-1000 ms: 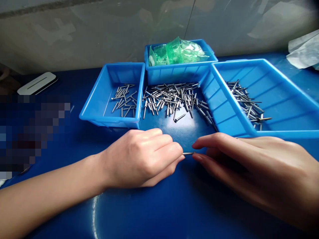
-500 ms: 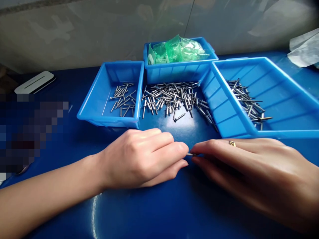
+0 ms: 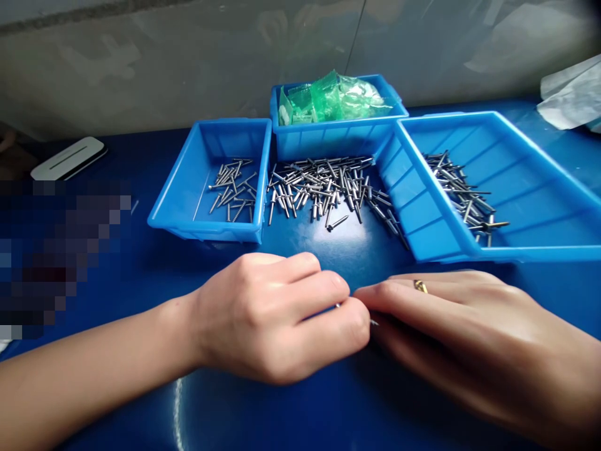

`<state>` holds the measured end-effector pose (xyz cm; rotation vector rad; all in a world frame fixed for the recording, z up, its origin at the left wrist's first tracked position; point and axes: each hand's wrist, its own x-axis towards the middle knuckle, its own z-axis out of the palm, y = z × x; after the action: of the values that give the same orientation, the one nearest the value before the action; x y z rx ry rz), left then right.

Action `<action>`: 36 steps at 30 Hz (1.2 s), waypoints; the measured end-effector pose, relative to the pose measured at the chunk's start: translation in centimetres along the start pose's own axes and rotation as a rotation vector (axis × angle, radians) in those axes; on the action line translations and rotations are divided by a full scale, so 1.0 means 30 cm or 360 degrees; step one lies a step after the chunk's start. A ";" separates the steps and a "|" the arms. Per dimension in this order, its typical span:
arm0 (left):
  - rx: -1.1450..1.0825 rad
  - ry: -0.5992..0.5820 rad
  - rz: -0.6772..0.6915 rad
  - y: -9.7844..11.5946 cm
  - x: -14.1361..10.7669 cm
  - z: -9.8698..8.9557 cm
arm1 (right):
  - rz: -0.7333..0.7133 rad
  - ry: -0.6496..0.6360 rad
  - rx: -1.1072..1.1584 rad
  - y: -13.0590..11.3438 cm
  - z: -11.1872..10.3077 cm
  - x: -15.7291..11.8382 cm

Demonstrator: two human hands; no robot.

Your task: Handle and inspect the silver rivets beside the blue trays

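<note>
since a second before, the left hand (image 3: 277,313) and right hand (image 3: 451,326) had closed together low over the table (image 3: 282,407), fingertips touching, both pinching a now nearly hidden screw (image 3: 373,322).

blue table (image 3: 291,401) | three blue trays (image 3: 211,181) | loose rivets (image 3: 323,185)

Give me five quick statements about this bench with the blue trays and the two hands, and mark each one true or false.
1. The left hand and right hand meet at a small metal pin. True.
2. The back tray holds green bags. True.
3. The left tray holds nothing. False: it holds screws.
4. The loose rivets lie on a red table. False: the table is blue.
5. The right hand wears a ring. True.
</note>
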<state>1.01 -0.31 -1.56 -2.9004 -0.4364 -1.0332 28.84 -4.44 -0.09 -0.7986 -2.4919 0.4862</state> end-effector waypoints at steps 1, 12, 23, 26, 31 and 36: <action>-0.0006 -0.0022 -0.0010 -0.005 0.003 -0.009 | 0.0026 0.0015 -0.0001 -0.002 -0.001 -0.006; -0.0044 -0.0176 0.0050 0.004 0.011 -0.037 | 0.0087 0.0033 -0.0058 0.003 0.005 -0.027; -0.0012 -0.0214 -0.0047 -0.018 0.008 -0.045 | 0.0076 -0.0013 -0.0118 0.032 -0.021 -0.042; -0.0045 -0.0218 -0.0055 -0.016 0.008 -0.044 | 0.0084 -0.0049 -0.0051 0.036 -0.006 -0.047; -0.0115 -0.0208 -0.0052 -0.016 0.009 -0.053 | 0.0072 0.0028 -0.0086 0.036 0.007 -0.058; -0.0254 -0.0242 -0.0015 -0.018 0.007 -0.065 | 0.0070 0.0011 -0.0046 0.039 0.007 -0.062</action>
<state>-0.19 0.01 0.05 -3.1355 -0.3908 -0.8910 30.58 -4.71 -1.42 -0.8667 -2.4847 0.4625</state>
